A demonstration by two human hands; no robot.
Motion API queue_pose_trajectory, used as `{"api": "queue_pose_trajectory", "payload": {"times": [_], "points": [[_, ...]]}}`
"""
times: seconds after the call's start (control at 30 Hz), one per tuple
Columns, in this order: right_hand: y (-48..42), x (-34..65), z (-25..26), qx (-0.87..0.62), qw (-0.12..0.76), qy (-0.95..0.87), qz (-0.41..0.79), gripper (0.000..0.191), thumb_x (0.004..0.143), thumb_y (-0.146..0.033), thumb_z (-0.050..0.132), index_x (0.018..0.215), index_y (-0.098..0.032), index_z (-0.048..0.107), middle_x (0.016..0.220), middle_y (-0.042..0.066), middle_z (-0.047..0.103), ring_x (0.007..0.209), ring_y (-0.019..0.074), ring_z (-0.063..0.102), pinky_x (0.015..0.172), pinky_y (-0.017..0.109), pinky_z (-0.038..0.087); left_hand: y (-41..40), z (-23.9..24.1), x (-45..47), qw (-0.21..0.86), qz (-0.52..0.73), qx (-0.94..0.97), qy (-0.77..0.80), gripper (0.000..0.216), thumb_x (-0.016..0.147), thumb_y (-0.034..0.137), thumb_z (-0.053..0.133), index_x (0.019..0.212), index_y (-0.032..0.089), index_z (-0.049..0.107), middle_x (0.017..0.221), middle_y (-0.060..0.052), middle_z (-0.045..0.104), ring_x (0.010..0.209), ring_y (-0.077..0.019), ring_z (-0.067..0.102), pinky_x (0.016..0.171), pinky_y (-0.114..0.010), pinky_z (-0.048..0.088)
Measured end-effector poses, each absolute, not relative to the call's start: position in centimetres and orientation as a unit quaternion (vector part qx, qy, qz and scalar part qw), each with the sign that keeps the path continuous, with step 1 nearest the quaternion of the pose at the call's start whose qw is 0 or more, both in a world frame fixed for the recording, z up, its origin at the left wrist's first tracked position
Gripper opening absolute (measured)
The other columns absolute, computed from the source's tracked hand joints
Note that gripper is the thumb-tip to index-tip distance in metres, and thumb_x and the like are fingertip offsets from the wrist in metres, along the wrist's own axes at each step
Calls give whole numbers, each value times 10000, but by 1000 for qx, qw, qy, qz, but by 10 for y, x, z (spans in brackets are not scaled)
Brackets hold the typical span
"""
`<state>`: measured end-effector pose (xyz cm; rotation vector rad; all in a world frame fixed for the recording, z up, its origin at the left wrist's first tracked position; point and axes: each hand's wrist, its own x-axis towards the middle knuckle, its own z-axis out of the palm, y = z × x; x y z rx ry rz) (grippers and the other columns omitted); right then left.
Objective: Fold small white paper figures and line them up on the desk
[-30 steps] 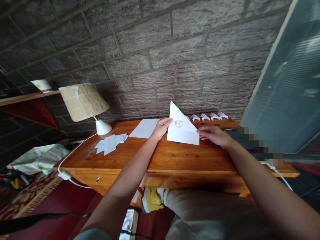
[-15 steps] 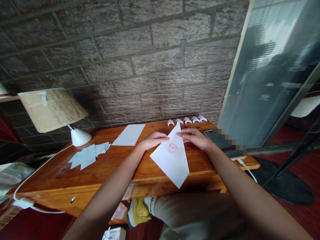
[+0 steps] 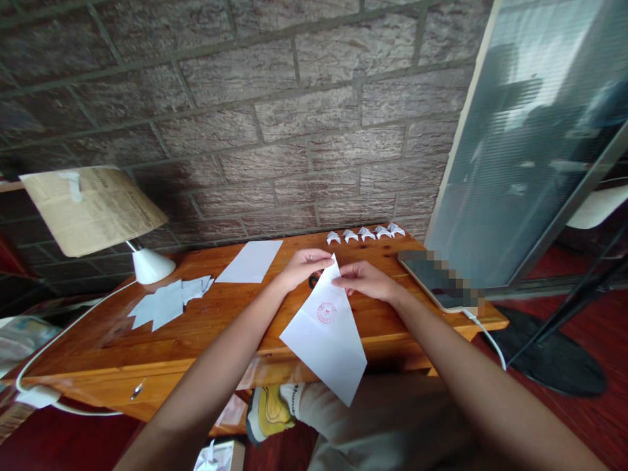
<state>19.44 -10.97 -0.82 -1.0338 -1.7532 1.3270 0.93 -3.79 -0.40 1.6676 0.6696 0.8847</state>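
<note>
A white sheet of paper [image 3: 333,350] with a round red stamp mark hangs between my hands, its pointed end up and its wide lower part over the table's front edge. My left hand [image 3: 308,267] pinches it close to the tip. Just below, on the other edge, my right hand [image 3: 366,280] grips the same sheet between thumb and fingers. Behind the paper, a small dark round object [image 3: 313,281] partly shows by my left hand. Several small folded paper figures [image 3: 366,233] stand in a row at the back of the table.
On the wooden table [image 3: 235,327] lie a blank paper sheet [image 3: 250,261] and a pile of paper pieces [image 3: 167,304]. A lamp [image 3: 153,265] stands at the left. A tablet-like device [image 3: 432,278] with a white cable lies right. A brick wall [image 3: 294,144] rises behind.
Both hands have drawn the paper down and slightly left, toward me. My left hand has shifted up to the paper's tip. The dark round object has come into view.
</note>
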Motion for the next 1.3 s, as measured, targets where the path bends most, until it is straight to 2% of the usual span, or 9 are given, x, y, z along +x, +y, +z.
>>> {"api": "queue_pose_trajectory", "payload": {"times": [0.23, 0.4, 0.6, 0.77, 0.87, 0.97, 1.13, 1.3], "points": [[-111, 195, -11, -395, 337, -694, 498, 463, 732, -532, 671, 910, -106, 705, 723, 29, 662, 600, 112, 556, 583, 244, 448, -42, -5, 11, 559, 361, 701, 257, 345, 628, 363, 791, 876, 132, 725, 793, -55, 717, 665, -142, 610, 612, -247, 439], [-110, 195, -12, -440, 351, -704, 434, 502, 758, -613, 594, 760, -118, 679, 625, 10, 614, 553, 107, 502, 508, 228, 386, -32, -7, 10, 578, 443, 629, 273, 340, 627, 357, 796, 876, 139, 717, 786, -41, 711, 660, -122, 602, 624, -238, 451], [-109, 197, -11, -493, 352, -676, 420, 542, 751, -649, 570, 792, -127, 706, 687, 31, 664, 572, 131, 530, 480, 232, 350, -22, -7, 5, 601, 502, 554, 284, 376, 641, 460, 767, 841, 152, 683, 812, -42, 711, 719, -124, 631, 685, -237, 471], [-110, 197, -10, -494, 355, -670, 426, 551, 731, -657, 584, 798, -127, 718, 698, 37, 678, 567, 131, 533, 484, 235, 355, -25, 0, 2, 597, 496, 564, 283, 483, 706, 561, 681, 961, 152, 670, 900, -97, 725, 784, -166, 663, 692, -260, 479], [-111, 197, -10, -494, 358, -667, 427, 546, 738, -645, 587, 814, -121, 721, 711, 45, 684, 574, 133, 539, 489, 237, 361, -28, 0, 2, 602, 473, 586, 268, 493, 682, 498, 733, 1030, 154, 669, 908, -90, 728, 790, -170, 662, 723, -278, 486], [-111, 196, -9, -494, 356, -667, 429, 546, 742, -641, 585, 814, -118, 721, 704, 44, 680, 571, 131, 533, 488, 237, 362, -30, -1, 4, 588, 450, 614, 272, 443, 607, 388, 811, 955, 138, 698, 865, -68, 727, 750, -161, 648, 709, -272, 482], [-112, 196, -7, -490, 370, -655, 440, 524, 711, -632, 628, 789, -120, 708, 720, 45, 686, 588, 135, 550, 511, 237, 384, -34, -3, 6, 574, 433, 638, 277, 379, 638, 418, 778, 859, 118, 715, 792, -59, 718, 702, -155, 631, 691, -273, 473], [-112, 196, -7, -475, 363, -657, 460, 512, 703, -617, 648, 812, -120, 701, 728, 46, 682, 579, 127, 545, 515, 232, 387, -37, -4, 9, 568, 426, 649, 274, 370, 636, 436, 775, 822, 124, 712, 801, -63, 720, 723, -167, 639, 706, -286, 483]]}}
